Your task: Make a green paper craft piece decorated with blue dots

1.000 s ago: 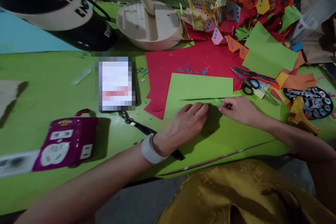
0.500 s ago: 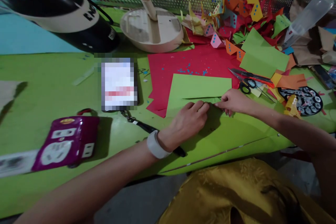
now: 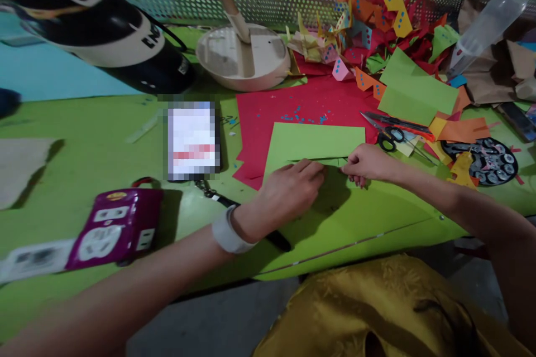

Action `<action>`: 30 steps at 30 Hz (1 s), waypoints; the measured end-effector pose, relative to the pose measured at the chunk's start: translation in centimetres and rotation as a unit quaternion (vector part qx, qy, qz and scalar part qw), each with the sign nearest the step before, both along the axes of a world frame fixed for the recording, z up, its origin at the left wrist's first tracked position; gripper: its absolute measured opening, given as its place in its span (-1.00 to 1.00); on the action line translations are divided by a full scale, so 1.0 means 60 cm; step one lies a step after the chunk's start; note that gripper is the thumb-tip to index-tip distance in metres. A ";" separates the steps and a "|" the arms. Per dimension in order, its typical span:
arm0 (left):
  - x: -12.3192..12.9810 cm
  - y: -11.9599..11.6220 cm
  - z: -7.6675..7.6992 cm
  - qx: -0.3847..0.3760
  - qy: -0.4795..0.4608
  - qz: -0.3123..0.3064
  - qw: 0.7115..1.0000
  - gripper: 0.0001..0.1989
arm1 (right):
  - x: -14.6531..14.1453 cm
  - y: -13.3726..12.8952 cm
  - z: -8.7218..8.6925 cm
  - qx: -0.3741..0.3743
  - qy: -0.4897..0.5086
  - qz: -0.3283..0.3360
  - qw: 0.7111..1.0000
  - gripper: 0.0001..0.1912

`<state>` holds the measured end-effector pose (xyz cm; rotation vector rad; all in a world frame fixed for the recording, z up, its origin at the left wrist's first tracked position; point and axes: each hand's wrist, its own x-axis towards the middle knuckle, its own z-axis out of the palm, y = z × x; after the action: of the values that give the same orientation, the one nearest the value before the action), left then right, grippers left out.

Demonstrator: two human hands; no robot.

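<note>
A sheet of green paper (image 3: 316,139) lies before me, with a slit-like dark line across it just behind my fingers, perhaps a raised or folded edge. My left hand (image 3: 288,192), with a pale band on its wrist, pinches the near part of the sheet with curled fingers. To its right, my right hand (image 3: 371,164) has thumb and forefinger pressed together on the same edge. A small gap separates the hands. Part of the paper's near edge is hidden by my fingers and shadow. Red paper (image 3: 251,139) lies beneath it, sprinkled with small blue bits.
Scissors (image 3: 387,136) and an orange-black cutter (image 3: 412,125) lie to the right. Behind them is a heap of folded coloured paper (image 3: 364,28). A phone-like device (image 3: 192,139), a purple device (image 3: 119,220), a fan base (image 3: 268,61) and a dark bottle (image 3: 125,44) stand left.
My left hand has slid slightly left along the paper's edge, widening the gap between the hands. My right hand stays nearly in place. The view has shifted a little.
</note>
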<state>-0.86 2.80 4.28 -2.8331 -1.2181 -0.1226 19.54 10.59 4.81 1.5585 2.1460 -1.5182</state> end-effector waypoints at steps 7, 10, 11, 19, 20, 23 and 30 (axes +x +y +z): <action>0.023 0.040 0.047 -0.235 -0.032 0.182 0.954 -0.55 | 0.003 0.001 -0.005 0.021 -0.008 0.020 1.000 -0.71; 0.033 0.057 0.039 -0.401 -0.101 0.224 0.883 -0.50 | 0.003 0.000 -0.007 0.024 -0.004 0.023 0.999 -0.70; 0.033 0.062 0.034 -0.444 -0.131 0.241 0.853 -0.50 | 0.003 0.000 -0.007 0.025 -0.002 0.024 0.999 -0.69; 0.016 0.075 0.012 -0.547 -0.207 0.281 0.761 -0.49 | 0.004 -0.003 -0.007 0.028 -0.001 0.022 0.999 -0.65; 0.015 0.075 0.013 -0.547 -0.208 0.286 0.759 -0.49 | 0.004 -0.003 -0.008 0.029 0.001 0.022 0.999 -0.65; 0.009 0.073 0.019 -0.552 -0.208 0.303 0.748 -0.51 | 0.005 -0.003 -0.009 0.034 0.006 0.025 0.999 -0.64; -0.010 0.067 0.029 -0.567 -0.200 0.338 0.724 -0.56 | 0.005 -0.004 0.001 0.040 0.002 0.027 0.999 -0.65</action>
<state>-1.45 6.80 6.01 -2.8392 -3.2871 0.1121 19.83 10.35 4.86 1.5087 2.2580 -1.4392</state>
